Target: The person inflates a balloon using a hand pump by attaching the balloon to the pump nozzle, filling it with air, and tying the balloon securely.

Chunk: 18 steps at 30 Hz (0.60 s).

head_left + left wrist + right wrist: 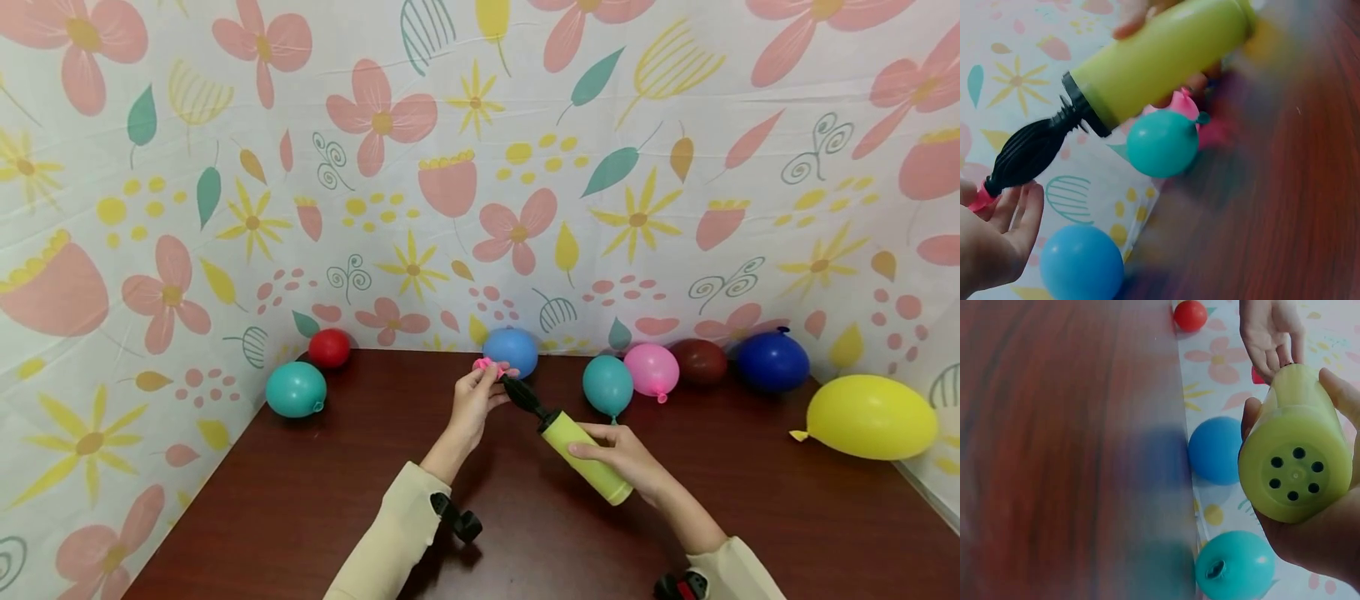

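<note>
My right hand [628, 458] grips a yellow-green balloon pump [588, 461] around its barrel, holding it tilted above the table. Its ribbed black nozzle [1030, 150] points up and left toward my left hand [468, 408]. There my left fingers pinch a small limp pink balloon [982, 199] at the nozzle's tip. In the head view most of this pink balloon [486, 364] is hidden behind the fingers. From the right wrist view, the round holed end of the pump [1295, 472] faces the camera.
Inflated balloons line the table's back: red [329, 348], light blue [512, 352], teal [608, 387], pink [651, 369], maroon [701, 362] and dark blue [774, 362]. Another teal balloon [296, 389] sits left, a large yellow balloon [872, 417] right. A flowered cloth [465, 108] hangs behind the brown table [300, 517].
</note>
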### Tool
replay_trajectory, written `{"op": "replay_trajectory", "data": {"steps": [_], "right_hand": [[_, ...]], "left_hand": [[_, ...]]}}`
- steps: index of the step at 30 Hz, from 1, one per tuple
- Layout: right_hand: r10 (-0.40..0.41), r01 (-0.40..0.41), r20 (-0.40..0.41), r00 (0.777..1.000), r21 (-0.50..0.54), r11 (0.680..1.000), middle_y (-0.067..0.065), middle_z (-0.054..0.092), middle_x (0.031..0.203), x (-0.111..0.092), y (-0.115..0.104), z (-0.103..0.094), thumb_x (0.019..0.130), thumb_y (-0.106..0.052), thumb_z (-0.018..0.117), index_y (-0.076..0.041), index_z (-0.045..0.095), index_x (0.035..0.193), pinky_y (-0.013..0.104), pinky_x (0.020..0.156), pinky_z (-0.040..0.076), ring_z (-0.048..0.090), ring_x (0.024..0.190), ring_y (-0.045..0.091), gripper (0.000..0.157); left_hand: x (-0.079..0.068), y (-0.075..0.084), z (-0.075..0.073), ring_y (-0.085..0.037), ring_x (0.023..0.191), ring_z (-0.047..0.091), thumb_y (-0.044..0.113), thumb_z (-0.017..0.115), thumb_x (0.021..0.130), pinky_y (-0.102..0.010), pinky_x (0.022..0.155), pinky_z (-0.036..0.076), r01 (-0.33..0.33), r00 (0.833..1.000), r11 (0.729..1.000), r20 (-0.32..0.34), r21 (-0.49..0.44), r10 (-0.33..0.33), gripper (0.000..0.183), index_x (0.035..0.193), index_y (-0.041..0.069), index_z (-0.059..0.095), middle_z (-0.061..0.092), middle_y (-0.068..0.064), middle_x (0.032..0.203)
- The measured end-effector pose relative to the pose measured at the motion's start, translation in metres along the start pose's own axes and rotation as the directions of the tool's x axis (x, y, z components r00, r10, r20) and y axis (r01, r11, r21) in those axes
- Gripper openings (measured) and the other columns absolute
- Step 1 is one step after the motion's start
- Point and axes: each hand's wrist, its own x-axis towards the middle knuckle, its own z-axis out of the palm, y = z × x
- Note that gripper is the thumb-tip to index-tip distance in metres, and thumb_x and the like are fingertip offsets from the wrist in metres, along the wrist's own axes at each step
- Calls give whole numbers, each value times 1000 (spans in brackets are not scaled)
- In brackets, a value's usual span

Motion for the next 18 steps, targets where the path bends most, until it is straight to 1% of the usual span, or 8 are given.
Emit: {"op": "replay_trajectory", "data": {"steps": [3,7,9,11,13,15,16,18], "right_hand": [[3,-2,-12,1000,12,1000,14,68,110,0,-1,5,90,-29,67,3,48,140,31,70,54,62,83,17,62],[-13,14,-23,1000,24,1000,19,66,117,1,-2,16,91,-29,67,3,49,140,30,70,54,62,84,16,61],[-32,32,-30,999,18,999,22,64,121,3,-2,21,92,-28,66,3,49,140,29,70,54,63,84,16,60],[-46,47,-41,998,10,999,22,64,123,5,-3,25,92,-28,66,2,49,140,28,69,54,63,83,16,59],[-61,61,-46,997,6,998,23,65,121,8,-5,30,92,-27,66,2,49,140,28,68,54,63,82,16,58],[-68,69,-29,997,8,998,21,66,117,11,-8,34,93,-29,65,2,48,140,28,68,53,62,81,15,59],[-73,73,-2,997,12,997,20,67,114,12,-9,36,93,-29,64,3,46,141,28,67,53,62,80,15,61],[-85,83,81,993,32,996,21,67,109,12,-11,38,95,-31,61,4,43,143,29,68,54,64,81,17,62]], "left_hand": [[0,1,7,-8,84,70,19,45,105,-24,78,56,4,999,999,-34,-52,-6,30,108,-5,62,75,-3,94],[0,-2,17,-8,78,70,20,37,107,-25,79,57,-37,998,992,-46,-121,31,25,93,7,54,72,2,85],[1,-3,21,-8,74,70,22,33,108,-27,77,59,-59,998,986,-46,-154,52,26,90,11,49,71,4,81],[2,-5,25,-8,71,69,23,29,108,-30,75,60,-86,996,979,-46,-187,79,27,90,12,46,70,4,78],[4,-7,26,-8,67,69,23,27,109,-30,74,60,-108,993,977,-72,-185,96,28,90,11,45,67,4,74],[6,-9,24,-9,60,67,21,26,108,-30,69,60,-124,988,982,-112,-145,108,31,89,8,45,64,3,69],[8,-10,22,-10,56,66,20,25,108,-29,65,59,-130,984,985,-137,-112,114,32,87,7,46,62,2,67],[13,-11,15,-9,48,62,18,24,107,-28,56,57,-134,972,990,-199,-40,123,36,83,5,48,58,1,61]]}}
